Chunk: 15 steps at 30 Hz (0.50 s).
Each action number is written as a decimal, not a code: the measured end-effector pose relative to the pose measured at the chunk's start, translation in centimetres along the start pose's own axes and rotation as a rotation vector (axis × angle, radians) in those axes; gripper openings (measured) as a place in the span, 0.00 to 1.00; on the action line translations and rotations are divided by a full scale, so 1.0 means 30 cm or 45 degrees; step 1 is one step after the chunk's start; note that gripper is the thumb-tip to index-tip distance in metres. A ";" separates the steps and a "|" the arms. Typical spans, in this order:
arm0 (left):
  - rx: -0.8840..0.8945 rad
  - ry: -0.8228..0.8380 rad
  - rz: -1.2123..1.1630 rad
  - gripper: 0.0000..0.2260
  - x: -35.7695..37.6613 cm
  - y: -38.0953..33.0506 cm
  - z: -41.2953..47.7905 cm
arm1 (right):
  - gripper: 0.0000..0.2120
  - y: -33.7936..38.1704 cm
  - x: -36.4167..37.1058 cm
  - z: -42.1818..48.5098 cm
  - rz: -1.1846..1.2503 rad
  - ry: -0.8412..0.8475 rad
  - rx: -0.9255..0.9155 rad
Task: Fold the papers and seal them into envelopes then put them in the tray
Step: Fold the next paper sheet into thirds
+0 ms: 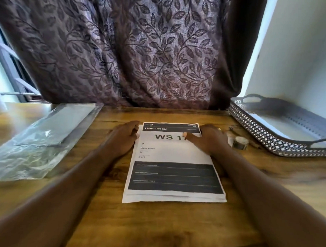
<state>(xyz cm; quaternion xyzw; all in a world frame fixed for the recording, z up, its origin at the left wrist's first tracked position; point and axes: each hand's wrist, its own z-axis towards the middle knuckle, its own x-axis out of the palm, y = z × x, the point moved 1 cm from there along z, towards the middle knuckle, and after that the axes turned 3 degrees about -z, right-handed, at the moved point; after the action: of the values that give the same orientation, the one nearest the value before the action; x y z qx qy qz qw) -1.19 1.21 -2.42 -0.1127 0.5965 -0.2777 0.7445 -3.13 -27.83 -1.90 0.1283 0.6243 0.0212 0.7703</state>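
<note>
At worktop (173,225) centre: printed papers (174,157) stacked flat.
Left hand (123,138) rests loosely curled on the stack's far left edge; right hand (207,138) lies flat, fingers pressed together, at the far right. Tray (265,134) sits far right; plastic envelope pack (41,137) left.

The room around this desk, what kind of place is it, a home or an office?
Most likely a home, a table set by a window. A heavy leaf-patterned curtain hangs right behind the wooden table, an ornate metal tray sits to the right, and the top printed sheet reads "Living Room".
</note>
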 end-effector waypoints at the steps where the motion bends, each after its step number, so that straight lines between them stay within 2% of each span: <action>1: 0.003 -0.018 -0.005 0.20 0.001 0.007 0.004 | 0.38 0.001 0.007 0.017 -0.001 -0.015 0.014; 5: 0.010 -0.002 0.061 0.18 0.009 0.028 0.019 | 0.39 -0.001 0.025 0.078 -0.065 -0.005 0.043; 8: 0.004 0.041 0.178 0.16 0.015 0.027 0.026 | 0.33 0.001 0.029 0.085 -0.110 0.011 0.002; 15: 0.013 0.034 0.231 0.17 0.022 0.022 0.027 | 0.11 -0.017 0.027 0.090 0.195 -0.129 -0.009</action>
<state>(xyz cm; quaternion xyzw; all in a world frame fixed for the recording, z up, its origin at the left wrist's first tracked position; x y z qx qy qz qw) -0.16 1.26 -3.09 -0.0508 0.6127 -0.2135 0.7593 -0.40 -28.65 -2.27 0.1740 0.5729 0.0758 0.7974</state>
